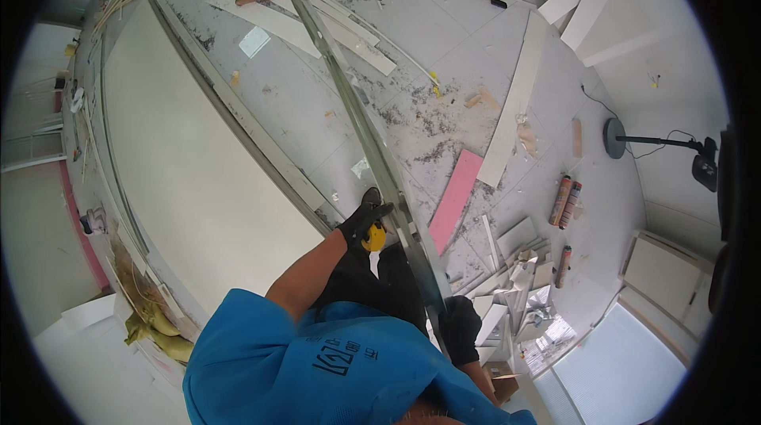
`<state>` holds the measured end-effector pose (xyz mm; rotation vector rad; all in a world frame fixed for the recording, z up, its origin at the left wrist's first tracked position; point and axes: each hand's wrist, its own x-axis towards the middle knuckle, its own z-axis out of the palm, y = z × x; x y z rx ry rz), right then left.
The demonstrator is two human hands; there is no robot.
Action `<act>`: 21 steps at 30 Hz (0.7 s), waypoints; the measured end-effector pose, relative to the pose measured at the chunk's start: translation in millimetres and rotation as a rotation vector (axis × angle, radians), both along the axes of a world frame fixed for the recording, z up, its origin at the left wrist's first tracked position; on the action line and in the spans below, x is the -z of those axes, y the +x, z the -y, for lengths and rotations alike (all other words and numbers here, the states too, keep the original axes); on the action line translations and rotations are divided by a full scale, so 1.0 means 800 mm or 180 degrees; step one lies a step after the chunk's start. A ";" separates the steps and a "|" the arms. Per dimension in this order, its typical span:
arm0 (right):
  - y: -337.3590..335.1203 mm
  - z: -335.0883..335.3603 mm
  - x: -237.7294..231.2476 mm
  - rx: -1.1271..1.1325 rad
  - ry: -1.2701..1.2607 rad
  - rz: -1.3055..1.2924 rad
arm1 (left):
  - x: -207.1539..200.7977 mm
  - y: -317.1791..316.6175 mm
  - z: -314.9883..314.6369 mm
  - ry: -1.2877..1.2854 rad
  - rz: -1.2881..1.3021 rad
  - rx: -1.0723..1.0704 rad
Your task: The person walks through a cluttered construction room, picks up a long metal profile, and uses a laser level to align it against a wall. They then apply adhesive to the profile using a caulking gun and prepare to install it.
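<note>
A long grey-green metal profile runs slantwise from the far middle of the room to my body. My right hand, in a black glove, is closed around its near end. The black-gloved left hand is beside the profile, its fingers bent around a yellow tape measure, with the fingertips reaching to the profile's edge. Whether any tape is drawn out I cannot make out. Below the left hand, my dark shoe and trousers show partly.
A large pale panel lies at left. A pink board and a white plank lie right of the profile. Foam cans, a heap of offcuts and a round-based stand are at right. Planks lie farther off.
</note>
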<state>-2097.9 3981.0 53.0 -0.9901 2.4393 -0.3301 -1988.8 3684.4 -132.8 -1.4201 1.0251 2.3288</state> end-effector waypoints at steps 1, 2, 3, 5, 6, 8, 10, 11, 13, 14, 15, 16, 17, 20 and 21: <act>0.006 -0.002 -0.011 -0.0003 0.0045 -0.0011 | -0.011 -0.009 0.000 -0.0093 -0.0114 0.0152; 0.012 -0.004 -0.022 -0.0005 0.0062 0.0026 | -0.022 -0.019 0.001 -0.0193 -0.0239 0.0295; 0.014 -0.008 -0.029 -0.0042 0.0181 0.0042 | -0.005 -0.020 -0.002 -0.0325 -0.0371 0.0530; 0.016 -0.019 -0.040 -0.0148 0.0470 0.0114 | 0.039 -0.015 -0.016 -0.0388 -0.0581 0.0700; 0.014 -0.021 -0.045 -0.0155 0.0344 0.0329 | 0.061 -0.008 -0.024 -0.0316 -0.0656 0.0627; 0.012 -0.020 -0.055 -0.0051 -0.0221 0.0930 | 0.081 -0.007 -0.038 -0.0226 -0.0800 0.0592; 0.004 -0.030 -0.044 0.0234 -0.0288 0.1961 | 0.069 -0.021 -0.055 -0.0097 -0.0997 0.0459; 0.001 -0.035 -0.037 0.0438 -0.0291 0.2444 | 0.055 -0.029 -0.062 -0.0041 -0.1102 0.0387; -0.007 -0.039 -0.024 0.0588 -0.0142 0.2794 | 0.024 -0.042 -0.074 0.0078 -0.1347 0.0245; -0.011 -0.037 -0.023 0.0527 -0.0108 0.2771 | 0.010 -0.043 -0.079 0.0119 -0.1436 0.0168; -0.014 -0.032 -0.027 0.0485 -0.0067 0.2745 | 0.000 -0.043 -0.084 0.0157 -0.1489 0.0105; -0.015 -0.024 -0.039 0.0354 0.0001 0.2537 | -0.010 -0.042 -0.086 0.0176 -0.1541 0.0062; -0.015 -0.018 -0.050 0.0282 0.0018 0.2348 | -0.017 -0.038 -0.087 0.0183 -0.1577 0.0008; -0.018 -0.006 -0.074 0.0104 -0.0030 0.1910 | -0.027 -0.015 -0.071 -0.0066 -0.1411 -0.0156; -0.014 -0.010 -0.072 -0.0046 -0.0134 0.1624 | -0.031 -0.003 -0.063 -0.0202 -0.1269 -0.0274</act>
